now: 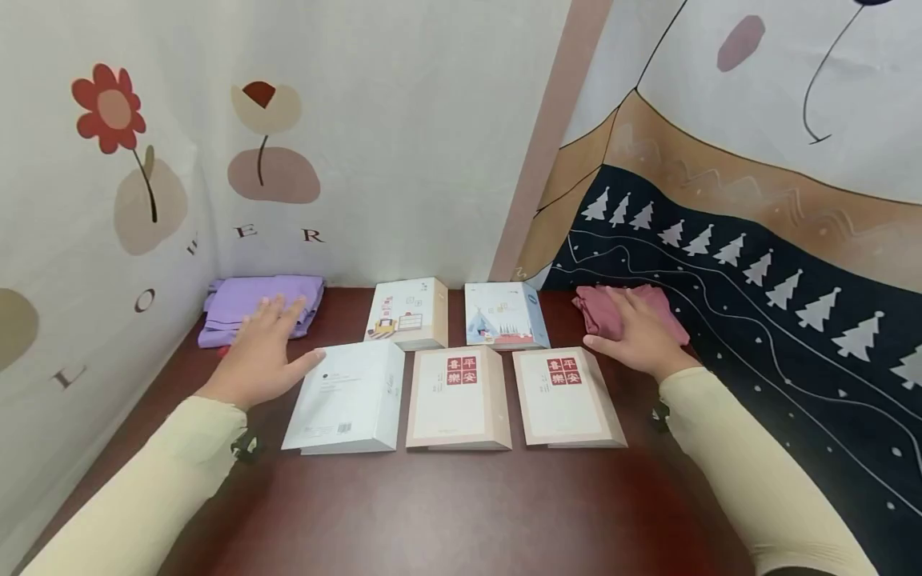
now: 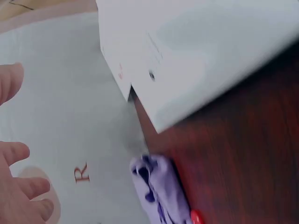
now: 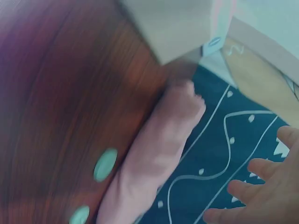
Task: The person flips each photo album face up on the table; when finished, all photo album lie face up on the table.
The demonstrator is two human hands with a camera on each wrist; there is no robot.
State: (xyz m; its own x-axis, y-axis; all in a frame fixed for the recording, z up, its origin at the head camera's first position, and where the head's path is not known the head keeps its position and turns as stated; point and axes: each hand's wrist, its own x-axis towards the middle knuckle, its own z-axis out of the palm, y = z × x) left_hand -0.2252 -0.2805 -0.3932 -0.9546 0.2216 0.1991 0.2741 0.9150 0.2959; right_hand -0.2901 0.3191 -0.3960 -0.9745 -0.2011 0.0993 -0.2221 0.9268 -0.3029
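My left hand, fingers spread, is above a folded purple cloth and the upper left corner of a thick white book-like block with a barcode. In the left wrist view, the hand appears apart from the purple cloth. Over a folded dusty-pink cloth is my right hand, its fingers extended. The right wrist view shows that hand beside the pink cloth, with a gap between them. Neither hand holds anything.
Two cream book-like blocks with red squares lie in the front row. Behind are two illustrated ones. Green ovals show beside the pink cloth, and a small red thing beside the purple. Printed fabric hangs behind.
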